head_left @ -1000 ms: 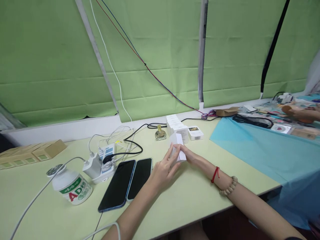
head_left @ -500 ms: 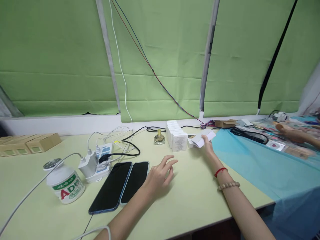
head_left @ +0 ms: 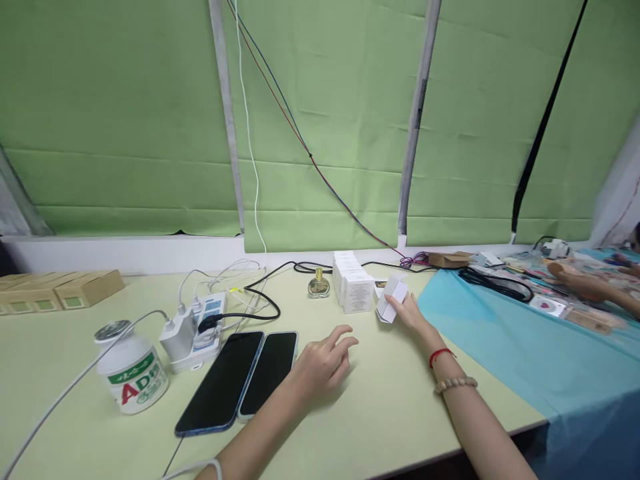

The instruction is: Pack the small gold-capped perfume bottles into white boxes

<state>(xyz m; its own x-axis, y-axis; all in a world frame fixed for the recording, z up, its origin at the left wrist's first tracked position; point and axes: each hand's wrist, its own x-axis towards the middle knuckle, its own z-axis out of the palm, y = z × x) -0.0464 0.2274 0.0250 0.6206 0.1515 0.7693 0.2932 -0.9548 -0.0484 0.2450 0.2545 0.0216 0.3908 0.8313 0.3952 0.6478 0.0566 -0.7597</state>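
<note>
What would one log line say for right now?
left hand: empty, beside smaller phone; right hand: holding white box; left of it: row of white cartons; bottle: upright

white carton (head_left: 394, 299) in right hand (head_left: 413, 313), near a row of boxes (head_left: 356, 288); left hand (head_left: 325, 362) beside phones (head_left: 270, 372)

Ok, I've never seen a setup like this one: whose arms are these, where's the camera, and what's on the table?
There's no machine here: one person works bare-handed, filmed by a camera worn on the head, looking forward and down. The right hand holds a small white box; the left hand holds nothing, near two phones. On the table also stand a row of white boxes, a gold-capped bottle and a white bottle. Far right is another person's hand.
</note>
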